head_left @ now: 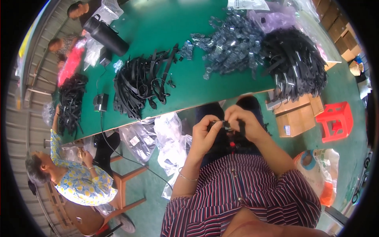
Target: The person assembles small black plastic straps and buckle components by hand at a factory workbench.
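Over my lap, just off the table's near edge, both of my hands are closed at one small black piece point(226, 124). My left hand point(207, 132) pinches it between thumb and fingertips. From the other side, my right hand point(245, 121) grips a black strap point(241, 128) whose end hangs below the fingers. The fingers hide how the piece and the strap meet. Ahead to the left lies a loose heap of black straps point(132, 89), some with small fittings at their ends. A larger bundle of black straps point(296, 63) overhangs the table edge at the right.
The green table point(185, 94) also carries a heap of small dark plastic parts point(235, 47), a black bottle point(106, 35) and a black adapter point(101, 102) with a cable. Cardboard boxes point(298, 118) and a red stool point(335, 121) stand right. A co-worker point(81, 177) sits left.
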`<action>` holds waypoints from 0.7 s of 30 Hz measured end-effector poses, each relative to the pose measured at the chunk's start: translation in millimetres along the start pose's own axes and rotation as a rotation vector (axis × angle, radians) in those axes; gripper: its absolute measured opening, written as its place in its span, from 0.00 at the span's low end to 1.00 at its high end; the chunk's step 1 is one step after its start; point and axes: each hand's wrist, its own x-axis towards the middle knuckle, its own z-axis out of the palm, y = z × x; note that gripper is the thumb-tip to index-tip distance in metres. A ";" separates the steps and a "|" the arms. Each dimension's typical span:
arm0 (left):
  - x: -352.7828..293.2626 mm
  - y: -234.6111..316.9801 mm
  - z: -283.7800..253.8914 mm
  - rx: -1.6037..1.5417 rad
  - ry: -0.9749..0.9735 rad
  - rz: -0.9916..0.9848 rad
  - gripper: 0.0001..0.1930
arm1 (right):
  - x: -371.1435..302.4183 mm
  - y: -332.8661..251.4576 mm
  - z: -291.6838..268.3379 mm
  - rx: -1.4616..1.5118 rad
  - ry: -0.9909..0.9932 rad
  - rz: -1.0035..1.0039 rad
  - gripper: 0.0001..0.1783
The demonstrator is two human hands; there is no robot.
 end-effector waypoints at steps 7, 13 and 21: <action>0.3 11.6 -2.1 -0.088 -0.114 0.028 0.06 | 3.0 3.5 -6.8 0.076 0.032 0.178 0.06; 0.4 14.7 3.5 -0.608 -0.141 -0.149 0.06 | 4.7 -0.8 4.5 -0.055 -0.001 0.075 0.11; -2.6 4.6 0.7 -0.687 -0.280 -0.132 0.07 | -0.3 -1.7 6.9 0.151 -0.069 0.013 0.10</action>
